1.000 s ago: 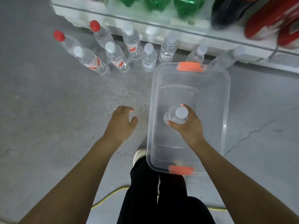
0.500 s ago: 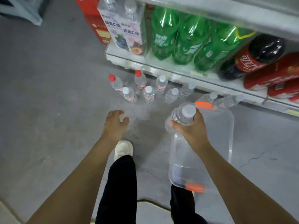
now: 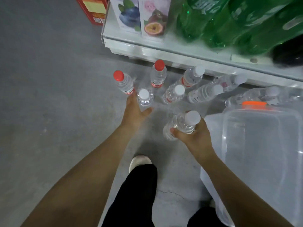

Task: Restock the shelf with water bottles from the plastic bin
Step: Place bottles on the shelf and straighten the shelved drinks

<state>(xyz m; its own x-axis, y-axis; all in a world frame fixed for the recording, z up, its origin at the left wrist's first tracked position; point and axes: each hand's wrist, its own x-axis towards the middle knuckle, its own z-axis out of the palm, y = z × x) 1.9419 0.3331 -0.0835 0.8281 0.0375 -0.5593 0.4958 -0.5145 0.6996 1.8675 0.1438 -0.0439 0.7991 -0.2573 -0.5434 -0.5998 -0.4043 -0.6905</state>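
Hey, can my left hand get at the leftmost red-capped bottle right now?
Probably yes: the left hand sits just beside the leftmost red-capped bottle with nothing between, though it seems to be holding a white-capped bottle.

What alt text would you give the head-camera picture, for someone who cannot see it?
Seen from above, a person's right hand holds a clear water bottle beside a plastic bin, while the left hand wraps a white-capped bottle standing among others on the floor. A low shelf behind holds green soda bottles.
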